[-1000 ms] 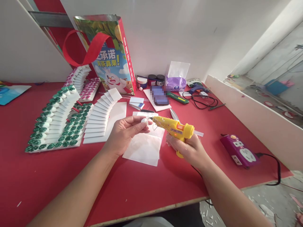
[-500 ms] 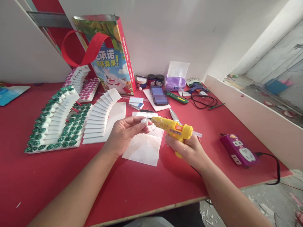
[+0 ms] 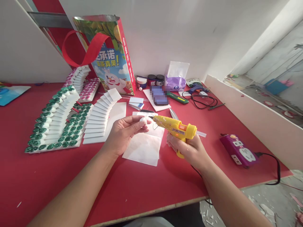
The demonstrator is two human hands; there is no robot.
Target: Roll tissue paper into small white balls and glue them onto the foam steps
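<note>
My right hand (image 3: 188,145) is wrapped round the grip of a yellow hot glue gun (image 3: 171,125), its nozzle pointing left. A clear glue stick (image 3: 201,134) juts from the gun's back end. Between thumb and fingers, my left hand (image 3: 126,130) pinches a small white piece (image 3: 143,120), which looks like crumpled tissue. The nozzle tip is right beside this piece; whether they touch I cannot tell. Below both hands lie white tissue sheets (image 3: 142,149). Left of them, white tiles (image 3: 97,121) fan out in a curved row on a white board (image 3: 121,112).
Models edged with green-topped white pieces (image 3: 48,126) stand at the left. A printed bag (image 3: 111,63) is behind them. At the back are paint jars (image 3: 151,80), a phone (image 3: 159,95), a tissue pack (image 3: 175,82) and a green cutter (image 3: 178,98). A purple power strip (image 3: 238,149) sits right.
The glue gun in my right hand has shifted slightly to the right, its nozzle drawing back a little from the white piece. My left hand stays nearly in place.
</note>
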